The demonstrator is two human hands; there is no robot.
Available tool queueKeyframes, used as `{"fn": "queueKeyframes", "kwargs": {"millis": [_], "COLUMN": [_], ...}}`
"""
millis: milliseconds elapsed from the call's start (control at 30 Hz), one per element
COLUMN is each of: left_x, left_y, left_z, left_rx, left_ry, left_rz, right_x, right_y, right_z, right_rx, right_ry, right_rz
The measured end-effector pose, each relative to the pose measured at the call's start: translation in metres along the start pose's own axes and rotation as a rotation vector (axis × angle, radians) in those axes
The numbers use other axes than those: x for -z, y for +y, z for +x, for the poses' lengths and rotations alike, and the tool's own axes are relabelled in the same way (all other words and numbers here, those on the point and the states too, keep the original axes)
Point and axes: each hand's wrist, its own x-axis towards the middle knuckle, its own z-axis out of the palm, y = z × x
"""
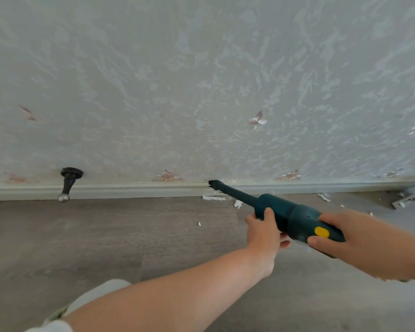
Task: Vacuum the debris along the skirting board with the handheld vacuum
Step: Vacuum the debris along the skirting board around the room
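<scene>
A dark teal handheld vacuum (295, 216) with a yellow button points up and left. Its narrow nozzle tip (215, 183) touches the top edge of the pale skirting board (130, 190). My left hand (264, 232) grips the vacuum's front body from below. My right hand (345, 236) grips the rear handle, thumb just below the yellow button. White paper scraps (213, 198) lie on the floor beside the board under the nozzle, with more scraps (324, 196) further right and one small bit (199, 223) nearer me.
A black door stopper (68, 182) with a metal tip sticks out of the wall at the left. A grey bracket-like piece (404, 201) lies on the floor at the far right. Patterned wallpaper rises above the board; grey wood-look floor (94, 236) spreads below.
</scene>
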Motion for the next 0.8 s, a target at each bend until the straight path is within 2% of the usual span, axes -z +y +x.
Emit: {"fn": "queueKeyframes", "kwargs": {"millis": [333, 567, 800], "left_x": [-0.035, -0.048, 0.0], "left_y": [-0.014, -0.015, -0.026], "left_z": [0.007, 0.008, 0.021], "left_rx": [0.074, 0.153, 0.106], "left_ry": [-0.056, -0.156, 0.01], "left_rz": [-0.02, 0.033, 0.087], "right_x": [-0.01, -0.009, -0.017], "right_y": [0.033, 0.048, 0.014], "right_z": [-0.009, -0.026, -0.01], "right_rx": [-0.093, -0.167, -0.08], "right_ry": [0.035, 0.084, -0.104], "right_rz": [0.05, 0.088, 0.12]}}
